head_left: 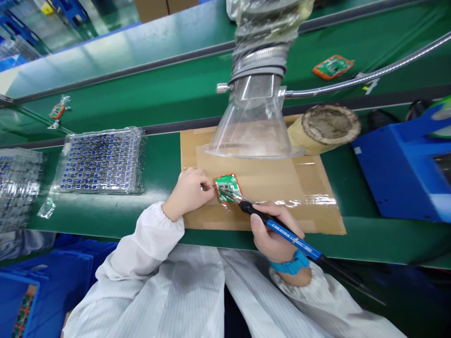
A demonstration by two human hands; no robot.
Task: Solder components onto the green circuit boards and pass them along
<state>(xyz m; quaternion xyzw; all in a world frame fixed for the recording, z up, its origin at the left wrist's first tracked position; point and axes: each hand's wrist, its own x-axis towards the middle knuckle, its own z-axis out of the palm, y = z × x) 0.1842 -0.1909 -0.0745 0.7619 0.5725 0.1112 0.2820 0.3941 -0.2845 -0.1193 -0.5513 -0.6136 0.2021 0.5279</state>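
A small green circuit board (229,182) with an orange edge lies on the taped cardboard sheet (271,180). My left hand (192,191) is at the board's left edge, thumb and fingers pinched together; whatever they hold is too small to make out. In my right hand (276,231) is a blue and black soldering iron (285,232), slanting up and left. Its thin metal tip reaches over the middle of the board; whether it touches the surface I cannot tell.
A clear fume hood (253,126) hangs just beyond the board. Behind it to the right stands a round, crusted pot (327,129). Stacked clear trays (102,159) of blue parts sit at left, a blue machine (398,173) at right. Another board (333,67) lies at the back.
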